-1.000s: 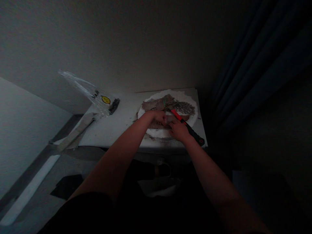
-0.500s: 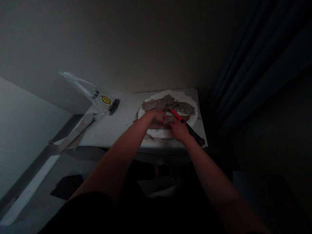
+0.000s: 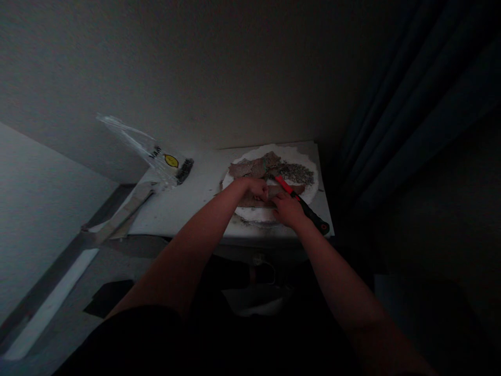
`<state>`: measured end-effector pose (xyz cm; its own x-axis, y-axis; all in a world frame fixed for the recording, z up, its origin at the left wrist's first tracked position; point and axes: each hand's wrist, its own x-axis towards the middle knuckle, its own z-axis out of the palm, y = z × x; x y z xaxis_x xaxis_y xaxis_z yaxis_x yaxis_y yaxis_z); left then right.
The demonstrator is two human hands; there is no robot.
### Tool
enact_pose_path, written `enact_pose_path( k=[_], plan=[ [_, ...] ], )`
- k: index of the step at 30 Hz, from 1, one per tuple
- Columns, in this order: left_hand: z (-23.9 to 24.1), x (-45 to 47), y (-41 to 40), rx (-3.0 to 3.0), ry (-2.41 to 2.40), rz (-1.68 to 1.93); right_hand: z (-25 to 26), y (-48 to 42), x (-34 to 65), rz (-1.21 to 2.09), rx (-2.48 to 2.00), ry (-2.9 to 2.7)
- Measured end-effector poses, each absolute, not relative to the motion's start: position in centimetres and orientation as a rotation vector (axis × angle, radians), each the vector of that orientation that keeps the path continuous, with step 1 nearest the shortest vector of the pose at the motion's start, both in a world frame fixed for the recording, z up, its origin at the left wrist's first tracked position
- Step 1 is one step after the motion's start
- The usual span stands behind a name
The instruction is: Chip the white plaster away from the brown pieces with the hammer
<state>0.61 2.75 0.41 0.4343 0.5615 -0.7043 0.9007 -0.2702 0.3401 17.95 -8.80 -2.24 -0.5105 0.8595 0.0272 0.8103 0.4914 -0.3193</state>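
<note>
A white round mat (image 3: 307, 194) lies on a small white table (image 3: 188, 201). Brown flat scraps (image 3: 250, 168) and a dark speckled patch (image 3: 295, 172) rest on it. My left hand (image 3: 256, 188) is curled, fingers pinched on a brown scrap (image 3: 250, 200) near the mat's front. My right hand (image 3: 287, 210) is beside it, fingers bent onto the same scrap. A red and black handled tool (image 3: 301, 203) lies just right of my right hand, touching the mat. The scene is very dark.
A clear plastic bag with a yellow label (image 3: 156, 154) lies at the table's back left. A pale board (image 3: 117, 216) leans off the left edge. Dark curtains (image 3: 410, 104) hang on the right. A wall stands behind the table.
</note>
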Motion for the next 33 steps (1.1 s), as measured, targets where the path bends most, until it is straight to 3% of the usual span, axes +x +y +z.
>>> enact_pose_path(
  k=[8, 33],
  plan=[
    [-0.8, -0.6, 2.6, 2.161, 1.214, -0.484, -2.1, -8.8, 18.0, 0.397, -1.45, -2.554],
    [1.2, 1.3, 2.5, 1.947, 1.271, -0.664, -1.7, -8.9, 18.0, 0.409, -1.455, -2.554]
  ],
)
